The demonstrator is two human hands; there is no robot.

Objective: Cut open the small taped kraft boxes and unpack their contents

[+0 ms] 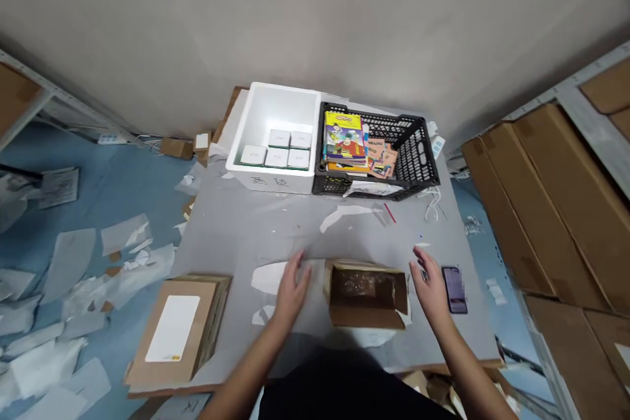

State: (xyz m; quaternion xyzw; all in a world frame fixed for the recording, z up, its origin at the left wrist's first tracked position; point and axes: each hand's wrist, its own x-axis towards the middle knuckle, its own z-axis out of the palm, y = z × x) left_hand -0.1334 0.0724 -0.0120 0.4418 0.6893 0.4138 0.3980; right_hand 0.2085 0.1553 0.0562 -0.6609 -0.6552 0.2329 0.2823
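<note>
On the table [236, 236], an open cardboard box [367, 295] shows shiny wrapping.

Left hand [291, 290], right hand [431, 289] spread open either side of cardboard box [367, 295], phone [455, 290] beside right hand

A cardboard box [367, 295] of rough, matt brown corrugated board stands open, with crinkled, glossy clear plastic inside. Just beside it lies a phone [455, 290] with a smooth, shiny purple back. The desk [246, 230] is topped with a matt grey sheet. Farther along sit a foam box [260, 111], white, dull and finely grainy, and a plastic crate [423, 144], black and moulded, holding books [346, 141] with glossy paper covers.
</note>
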